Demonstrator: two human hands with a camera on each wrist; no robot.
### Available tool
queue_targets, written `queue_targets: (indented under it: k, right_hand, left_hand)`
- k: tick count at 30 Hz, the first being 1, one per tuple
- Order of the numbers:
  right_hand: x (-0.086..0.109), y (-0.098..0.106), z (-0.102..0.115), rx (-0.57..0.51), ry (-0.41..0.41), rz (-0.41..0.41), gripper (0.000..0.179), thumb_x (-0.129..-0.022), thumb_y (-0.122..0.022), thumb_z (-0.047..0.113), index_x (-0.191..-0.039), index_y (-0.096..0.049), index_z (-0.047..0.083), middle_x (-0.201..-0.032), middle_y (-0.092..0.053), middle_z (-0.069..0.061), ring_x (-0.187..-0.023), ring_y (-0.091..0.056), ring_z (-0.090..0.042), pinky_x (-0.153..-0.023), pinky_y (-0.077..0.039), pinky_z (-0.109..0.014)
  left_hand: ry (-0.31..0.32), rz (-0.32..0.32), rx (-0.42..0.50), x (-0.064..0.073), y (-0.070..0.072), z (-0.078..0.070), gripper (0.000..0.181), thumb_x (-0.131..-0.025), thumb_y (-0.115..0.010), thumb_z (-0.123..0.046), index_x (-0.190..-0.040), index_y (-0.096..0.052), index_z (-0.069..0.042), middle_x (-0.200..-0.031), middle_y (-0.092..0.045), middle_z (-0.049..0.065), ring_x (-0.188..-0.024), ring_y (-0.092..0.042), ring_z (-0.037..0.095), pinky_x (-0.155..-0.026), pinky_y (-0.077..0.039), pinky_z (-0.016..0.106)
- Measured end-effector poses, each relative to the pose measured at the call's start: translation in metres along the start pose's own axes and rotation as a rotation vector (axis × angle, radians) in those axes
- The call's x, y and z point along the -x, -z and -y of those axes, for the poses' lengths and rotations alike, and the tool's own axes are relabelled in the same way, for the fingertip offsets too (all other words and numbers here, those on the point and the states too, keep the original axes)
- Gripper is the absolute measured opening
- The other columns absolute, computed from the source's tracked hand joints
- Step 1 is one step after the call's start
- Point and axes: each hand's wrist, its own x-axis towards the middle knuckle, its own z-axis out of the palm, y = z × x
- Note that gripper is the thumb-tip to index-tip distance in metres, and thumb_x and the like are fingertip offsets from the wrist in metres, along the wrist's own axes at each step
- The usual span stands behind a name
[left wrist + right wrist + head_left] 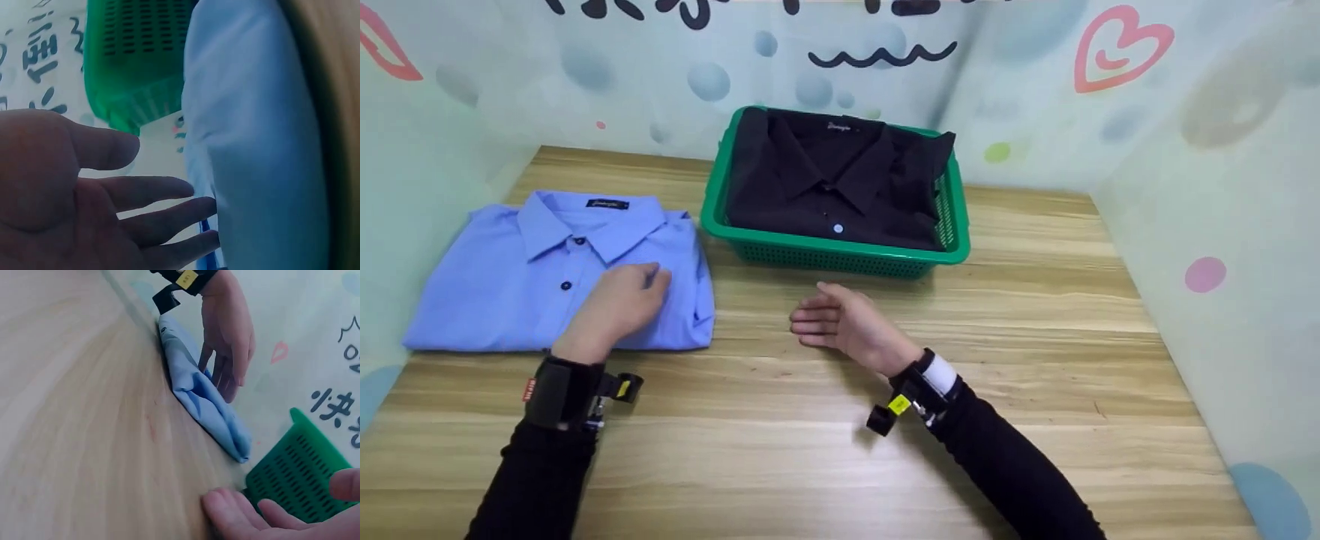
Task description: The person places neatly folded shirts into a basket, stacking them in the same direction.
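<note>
Wood-grain worktop [765, 450]: our left hand [619, 304] is over folded blue shirt [536, 289], right hand [862, 326] near green basket [825, 259]; both sets of fingers [169, 220] extended, gripping nothing.

Left hand [619, 306] over folded blue shirt [544, 277], right hand [864, 326] near green basket [825, 247] holding black shirt [829, 206]

Pale walls [1027, 112], blue-grey bubbles [709, 81], red heart outline [1112, 61], black lettering [915, 6]; wood-grain tabletop [765, 457].
</note>
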Motion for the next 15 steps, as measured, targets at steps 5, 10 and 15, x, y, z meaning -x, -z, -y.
queue_targets:
  k: [5,10,15]
  right_hand:
    - [-0.013,0.001,-0.005,-0.138,-0.013,-0.004,0.06,-0.105,-0.042,0.032,-0.141,-0.033,-0.016,-0.136,-0.047,-0.034,-0.126,-0.048,-0.043,-0.104,-0.041,-0.044]
    - [-0.018,0.0,-0.007,-0.255,-0.061,0.038,0.064,-0.105,-0.042,0.035,-0.142,-0.03,-0.016,-0.138,-0.044,-0.035,-0.128,-0.046,-0.043,-0.106,-0.039,-0.044]
    - [-0.021,-0.003,-0.015,-0.356,-0.119,0.076,0.068,-0.103,-0.046,0.036,-0.142,-0.03,-0.017,-0.138,-0.043,-0.036,-0.129,-0.044,-0.045,-0.106,-0.038,-0.047]
  left_hand:
    - [-0.012,0.095,-0.127,0.005,-0.005,-0.01,0.039,-0.104,-0.041,-0.025,-0.081,-0.057,0.002,-0.08,-0.054,0.019,-0.075,-0.054,0.034,-0.068,-0.045,0.049]
    - [-0.019,0.181,-0.198,0.018,0.0,-0.018,0.047,-0.102,-0.046,-0.03,-0.06,-0.042,-0.009,-0.059,-0.036,0.002,-0.056,-0.043,0.022,-0.053,-0.037,0.038]
    - [0.002,0.29,-0.216,0.032,0.002,-0.027,0.049,-0.101,-0.048,-0.039,-0.061,-0.046,-0.011,-0.06,-0.039,0.001,-0.055,-0.045,0.019,-0.052,-0.035,0.034]
